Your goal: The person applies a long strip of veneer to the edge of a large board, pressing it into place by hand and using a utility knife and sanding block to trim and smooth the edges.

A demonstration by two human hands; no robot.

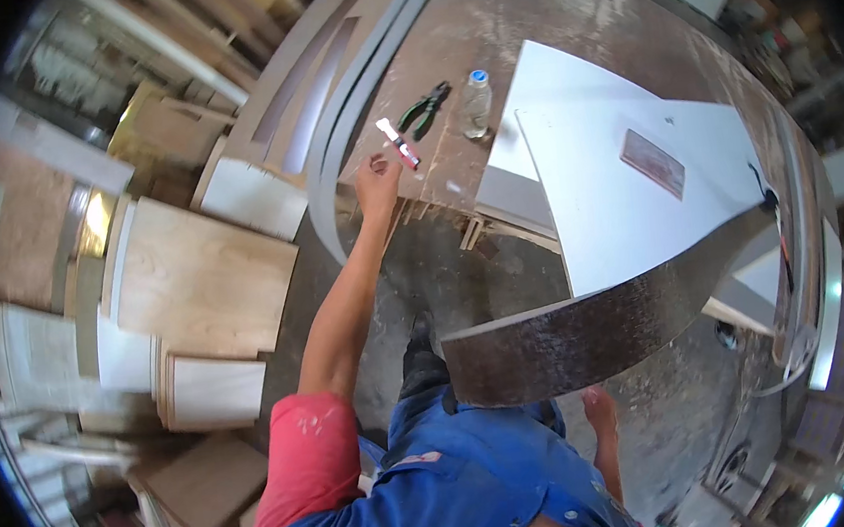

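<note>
My left hand [379, 175] is over the workbench edge with fingers curled; whether something sits in them is hidden. Just beyond lies a white-and-red pen-like item [399, 145], near green-handled pliers [423, 113] and a clear bottle with a blue cap [477, 110]. A dark brown curved strip [549, 343] stretches across in front of me toward the white boards [619, 216] at the right. My right hand [600, 412] is low beside that strip's lower edge, its fingers too small and blurred to read. A small brown rectangular piece [651, 163] rests on the white boards.
Long grey curved strips [347, 114] run along the workbench [475, 8]. Stacks of plywood and white panels [192, 274] line the left, with brown boxy pieces [197, 484] below. More strips [811, 260] stand at the right above the concrete floor [679, 452].
</note>
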